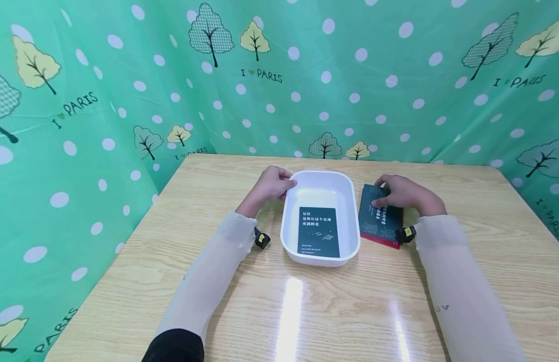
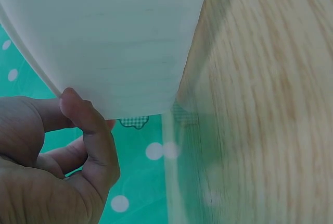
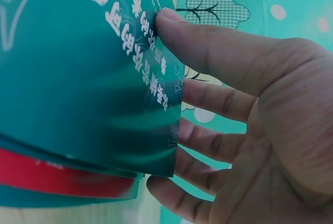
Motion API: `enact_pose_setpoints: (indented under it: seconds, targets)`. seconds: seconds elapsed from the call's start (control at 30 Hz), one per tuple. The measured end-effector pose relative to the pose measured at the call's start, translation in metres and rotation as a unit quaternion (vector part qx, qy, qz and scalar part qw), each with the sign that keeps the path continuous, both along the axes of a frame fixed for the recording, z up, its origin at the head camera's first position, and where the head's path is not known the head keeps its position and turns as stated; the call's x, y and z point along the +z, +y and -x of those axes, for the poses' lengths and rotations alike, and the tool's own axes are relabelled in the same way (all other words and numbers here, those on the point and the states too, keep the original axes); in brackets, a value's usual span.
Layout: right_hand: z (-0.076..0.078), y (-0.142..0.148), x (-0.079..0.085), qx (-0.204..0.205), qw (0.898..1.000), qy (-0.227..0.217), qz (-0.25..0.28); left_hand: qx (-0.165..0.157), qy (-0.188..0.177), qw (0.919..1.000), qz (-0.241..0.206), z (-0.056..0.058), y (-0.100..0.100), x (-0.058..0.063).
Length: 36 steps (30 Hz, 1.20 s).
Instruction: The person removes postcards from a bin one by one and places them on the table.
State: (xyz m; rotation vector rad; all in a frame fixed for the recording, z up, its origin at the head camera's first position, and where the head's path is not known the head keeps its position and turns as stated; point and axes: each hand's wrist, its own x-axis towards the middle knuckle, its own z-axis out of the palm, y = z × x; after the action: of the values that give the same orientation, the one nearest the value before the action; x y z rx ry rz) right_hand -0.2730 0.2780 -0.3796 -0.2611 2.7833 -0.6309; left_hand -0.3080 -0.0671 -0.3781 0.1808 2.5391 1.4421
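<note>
My left hand (image 1: pixel 272 184) pinches the left rim of a white plastic basin (image 1: pixel 322 195), thumb over the edge. In the left wrist view, the hand (image 2: pixel 96 151) has curled fingers at the rim of the basin (image 2: pixel 135 41). A dark green card (image 1: pixel 318 231) with white lettering lies flat inside. Right of the basin is a small stack of cards (image 1: pixel 369 223), with a red one (image 3: pixel 67 174) under green ones. My right hand (image 1: pixel 408 193) pinches the top green card (image 3: pixel 88 83) by its edge, thumb on its printed face and fingers behind.
A light wood table (image 1: pixel 351 306) carries everything. Behind it and along the left hangs a green dotted curtain (image 1: pixel 306 90) with printed trees. Dark wrist cameras (image 1: pixel 262 238) sit on both wrists.
</note>
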Motion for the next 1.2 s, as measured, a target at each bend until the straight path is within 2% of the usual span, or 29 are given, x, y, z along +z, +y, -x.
enact_pose_setpoints:
  seconds: [0.3,1.2]
  targets:
    - [0.0009,0.0004,-0.004,0.001,1.0,-0.014,-0.007,-0.001,0.004,1.0,0.001,-0.0006,-0.0004,0.0012]
    - [-0.0007,-0.0035,0.0003,0.012,1.0,-0.001,-0.014,0.003,0.001,1.0,0.001,-0.0025,0.0006,0.0031]
